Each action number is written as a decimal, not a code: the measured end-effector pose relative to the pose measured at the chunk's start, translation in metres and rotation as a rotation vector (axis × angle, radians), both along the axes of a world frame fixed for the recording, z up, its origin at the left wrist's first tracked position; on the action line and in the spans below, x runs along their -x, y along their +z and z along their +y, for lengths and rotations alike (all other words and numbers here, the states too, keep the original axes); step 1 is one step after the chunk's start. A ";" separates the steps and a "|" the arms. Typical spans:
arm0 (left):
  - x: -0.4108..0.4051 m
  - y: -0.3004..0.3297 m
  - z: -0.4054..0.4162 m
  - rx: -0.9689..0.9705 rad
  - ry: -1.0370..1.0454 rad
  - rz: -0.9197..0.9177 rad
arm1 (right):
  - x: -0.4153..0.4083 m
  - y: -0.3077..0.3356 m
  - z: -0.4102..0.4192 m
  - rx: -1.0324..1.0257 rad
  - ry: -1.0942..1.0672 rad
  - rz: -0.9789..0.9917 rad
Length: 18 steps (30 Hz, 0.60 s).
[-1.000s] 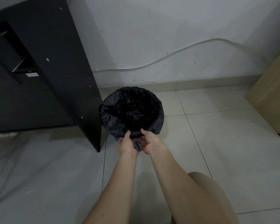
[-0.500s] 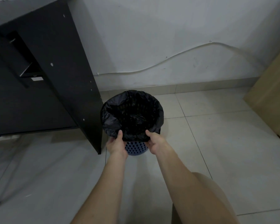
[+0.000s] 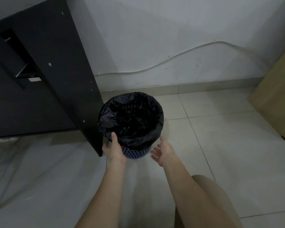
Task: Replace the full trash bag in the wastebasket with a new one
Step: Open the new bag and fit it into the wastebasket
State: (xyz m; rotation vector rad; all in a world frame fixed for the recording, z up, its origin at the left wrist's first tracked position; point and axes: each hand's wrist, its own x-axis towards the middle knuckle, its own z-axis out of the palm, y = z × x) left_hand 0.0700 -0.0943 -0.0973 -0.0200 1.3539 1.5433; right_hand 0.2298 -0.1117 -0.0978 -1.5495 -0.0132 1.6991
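Observation:
A small blue perforated wastebasket [image 3: 136, 152] stands on the tiled floor beside a dark desk panel. A black trash bag [image 3: 130, 119] lines it, its edge folded down over the rim all round, the inside looking hollow. My left hand [image 3: 113, 149] rests against the basket's near left side, thumb up on the bag's folded edge. My right hand [image 3: 162, 151] hovers just off the basket's near right side, fingers spread, holding nothing.
The dark desk side panel [image 3: 69, 89] stands right against the basket's left. A light wooden cabinet [image 3: 278, 96] is at the right. A white cable [image 3: 171, 58] runs along the wall behind. My knee [image 3: 209, 203] shows at the bottom right.
Both hands have moved apart from the near rim. The right hand has let go of the bag and opened; the left has slid to the basket's left side.

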 end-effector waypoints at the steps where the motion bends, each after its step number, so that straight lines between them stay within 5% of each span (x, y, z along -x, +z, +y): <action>1: -0.006 -0.003 -0.007 0.013 -0.010 0.005 | -0.003 -0.004 0.003 0.021 -0.041 -0.025; 6: -0.050 -0.024 -0.042 0.039 -0.098 -0.193 | 0.007 -0.005 0.026 -0.021 -0.070 0.221; 11: -0.047 -0.026 -0.029 -0.015 -0.080 -0.276 | 0.011 -0.012 0.034 0.005 -0.097 0.139; 18: -0.050 -0.029 -0.010 0.031 -0.037 -0.494 | 0.003 -0.028 0.031 -0.162 -0.285 0.414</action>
